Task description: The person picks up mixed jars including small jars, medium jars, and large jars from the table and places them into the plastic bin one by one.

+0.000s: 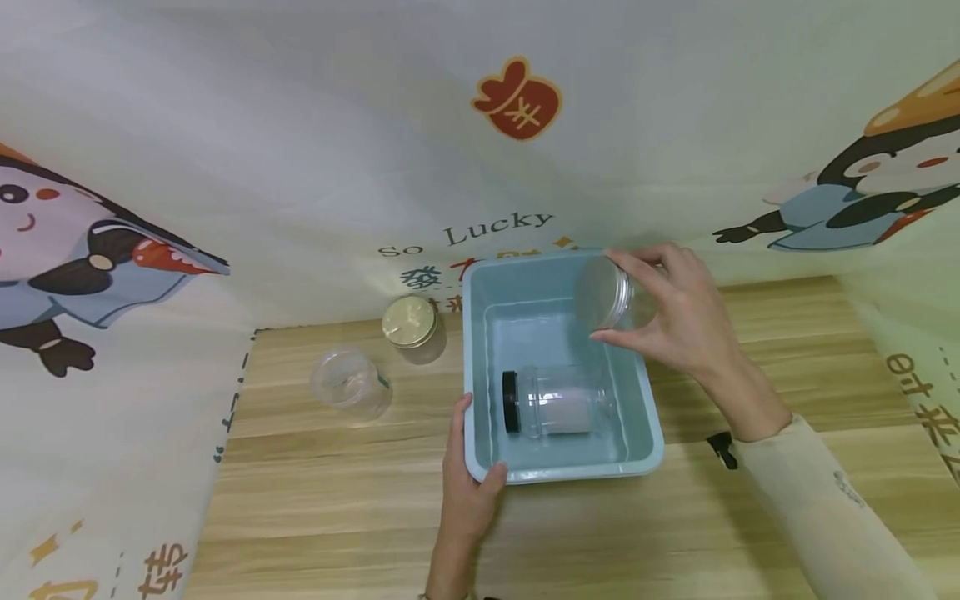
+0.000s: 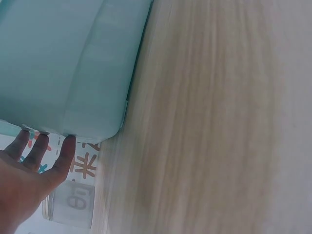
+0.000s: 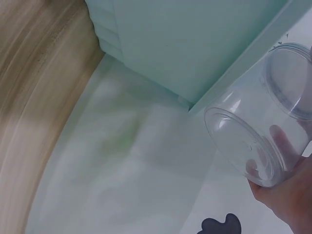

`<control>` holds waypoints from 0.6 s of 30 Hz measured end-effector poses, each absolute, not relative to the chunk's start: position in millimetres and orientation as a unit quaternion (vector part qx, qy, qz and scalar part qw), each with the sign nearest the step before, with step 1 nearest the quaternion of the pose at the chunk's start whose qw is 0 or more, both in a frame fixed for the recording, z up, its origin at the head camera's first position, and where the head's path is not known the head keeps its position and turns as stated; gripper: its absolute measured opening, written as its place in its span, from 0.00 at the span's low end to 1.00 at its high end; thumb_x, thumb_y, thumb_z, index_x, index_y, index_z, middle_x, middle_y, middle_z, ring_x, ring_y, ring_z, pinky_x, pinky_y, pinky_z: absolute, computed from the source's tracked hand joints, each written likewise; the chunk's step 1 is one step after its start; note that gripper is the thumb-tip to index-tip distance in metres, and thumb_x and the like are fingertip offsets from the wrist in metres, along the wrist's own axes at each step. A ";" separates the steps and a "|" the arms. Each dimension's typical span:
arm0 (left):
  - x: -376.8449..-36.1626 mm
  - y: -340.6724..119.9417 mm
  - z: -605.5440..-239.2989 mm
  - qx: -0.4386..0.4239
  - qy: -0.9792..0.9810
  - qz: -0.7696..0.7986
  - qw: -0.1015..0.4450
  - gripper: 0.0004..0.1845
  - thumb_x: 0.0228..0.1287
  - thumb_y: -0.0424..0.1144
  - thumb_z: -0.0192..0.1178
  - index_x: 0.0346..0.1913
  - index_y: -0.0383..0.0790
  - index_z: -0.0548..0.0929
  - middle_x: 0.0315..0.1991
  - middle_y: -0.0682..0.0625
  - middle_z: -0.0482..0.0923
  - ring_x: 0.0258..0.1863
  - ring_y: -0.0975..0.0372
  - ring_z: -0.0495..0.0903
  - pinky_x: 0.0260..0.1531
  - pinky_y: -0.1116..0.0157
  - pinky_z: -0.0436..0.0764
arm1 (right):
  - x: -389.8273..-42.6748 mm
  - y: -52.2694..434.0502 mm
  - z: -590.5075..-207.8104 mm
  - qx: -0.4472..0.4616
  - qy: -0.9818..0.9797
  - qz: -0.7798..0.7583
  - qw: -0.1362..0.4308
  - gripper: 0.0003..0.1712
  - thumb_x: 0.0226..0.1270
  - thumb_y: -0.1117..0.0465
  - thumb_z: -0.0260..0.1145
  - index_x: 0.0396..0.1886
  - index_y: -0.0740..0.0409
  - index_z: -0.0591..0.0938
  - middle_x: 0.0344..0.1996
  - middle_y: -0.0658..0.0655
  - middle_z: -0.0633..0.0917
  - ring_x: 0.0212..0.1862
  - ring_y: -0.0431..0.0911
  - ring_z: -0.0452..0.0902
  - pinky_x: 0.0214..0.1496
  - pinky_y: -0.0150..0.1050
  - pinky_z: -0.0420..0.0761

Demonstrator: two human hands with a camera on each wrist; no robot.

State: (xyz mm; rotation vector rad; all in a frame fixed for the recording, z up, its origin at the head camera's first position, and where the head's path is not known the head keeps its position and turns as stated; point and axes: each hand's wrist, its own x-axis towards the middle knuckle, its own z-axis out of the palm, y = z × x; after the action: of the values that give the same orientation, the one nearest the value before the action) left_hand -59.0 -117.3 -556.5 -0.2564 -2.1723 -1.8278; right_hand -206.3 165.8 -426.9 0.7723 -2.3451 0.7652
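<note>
My right hand [image 1: 686,312] grips a clear plastic jar [image 3: 248,131] with a silver lid [image 1: 602,293], tilted on its side over the back right part of a light blue plastic basin [image 1: 517,287]. In the right wrist view, fingers show through the jar's clear wall. At the basin's front left corner my left hand [image 1: 468,500] holds the rim, thumb on the front edge and fingers along the left side. Fingertips [image 2: 66,151] touch the outer wall in the left wrist view. Inside the basin lies another clear jar [image 1: 566,400] with a black lid [image 1: 511,402].
Left of the basin stand a clear jar with a gold lid [image 1: 409,321] and a clear plastic container [image 1: 352,383]. A printed cloth [image 1: 337,167] hangs behind the wooden table [image 1: 315,500]. Some small black thing [image 1: 722,450] lies by the right sleeve.
</note>
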 end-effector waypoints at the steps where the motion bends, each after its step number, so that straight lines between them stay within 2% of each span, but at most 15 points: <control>1: -58.9 -117.2 -555.9 -0.088 -0.754 -0.635 0.144 0.45 0.62 0.65 0.59 0.77 0.48 0.58 0.70 0.34 0.63 0.60 0.39 0.71 0.56 0.50 0.75 | -206.7 165.2 -426.6 0.290 -0.872 0.283 0.275 0.56 0.47 0.16 0.58 0.63 0.53 0.79 0.46 0.64 0.79 0.47 0.59 0.73 0.52 0.58 0.69; 6: -58.4 -116.3 -552.8 -0.082 -0.756 -0.634 0.139 0.45 0.62 0.66 0.58 0.77 0.50 0.57 0.71 0.36 0.62 0.62 0.40 0.70 0.57 0.48 0.74 | -208.8 160.8 -423.1 0.309 -0.865 0.277 0.281 0.55 0.48 0.17 0.58 0.63 0.53 0.80 0.47 0.63 0.80 0.48 0.59 0.74 0.53 0.58 0.70; 12: -58.7 -115.8 -553.5 -0.082 -0.758 -0.631 0.142 0.45 0.62 0.66 0.58 0.77 0.50 0.58 0.71 0.36 0.63 0.62 0.39 0.70 0.57 0.50 0.74 | -211.3 154.4 -419.4 0.333 -0.858 0.275 0.278 0.53 0.49 0.19 0.60 0.63 0.52 0.80 0.47 0.62 0.80 0.49 0.59 0.74 0.51 0.57 0.70; 18: -58.0 -116.1 -554.7 -0.079 -0.756 -0.634 0.140 0.45 0.62 0.65 0.59 0.77 0.50 0.58 0.72 0.39 0.63 0.62 0.40 0.70 0.57 0.51 0.74 | -216.7 148.3 -416.4 0.343 -0.871 0.243 0.256 0.54 0.39 0.27 0.75 0.64 0.53 0.78 0.48 0.62 0.79 0.50 0.59 0.74 0.51 0.56 0.71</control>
State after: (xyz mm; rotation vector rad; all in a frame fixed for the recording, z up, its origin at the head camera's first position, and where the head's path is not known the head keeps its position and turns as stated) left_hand -58.0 -116.1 -554.7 -0.2287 -2.1843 -1.8317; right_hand -216.7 148.3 -416.4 0.9303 -2.3643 0.6591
